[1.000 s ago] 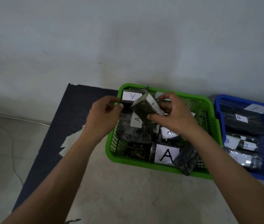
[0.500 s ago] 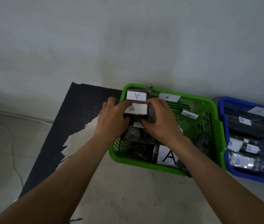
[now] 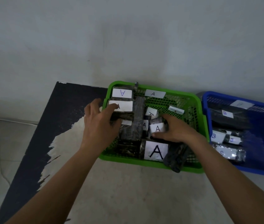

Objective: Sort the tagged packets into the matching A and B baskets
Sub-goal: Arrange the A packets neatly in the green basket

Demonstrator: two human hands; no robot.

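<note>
The green basket (image 3: pixel 144 164) holds several dark packets with white A tags. My left hand (image 3: pixel 101 123) reaches over the basket's left wall and grips a dark packet with an A tag (image 3: pixel 124 106), thumb pressed on the tag. This packet lies near the back left corner, just in front of another A-tagged packet (image 3: pixel 121 93). My right hand (image 3: pixel 177 130) is inside the basket's middle, fingers and thumb closed around a small A-tagged packet (image 3: pixel 157 128). A large A-tagged packet (image 3: pixel 156 151) lies at the front. The blue basket (image 3: pixel 257 171) to the right holds several B-tagged packets (image 3: pixel 224 113).
Both baskets stand on a pale floor against a grey wall. A dark board (image 3: pixel 60 113) with a worn white patch lies to the left of the green basket. A dark untagged packet (image 3: pixel 174 157) hangs over the green basket's front rim.
The packet that both hands held above the green basket now lies at its back left. My right hand has let go of it and moved right onto a smaller A-tagged packet.
</note>
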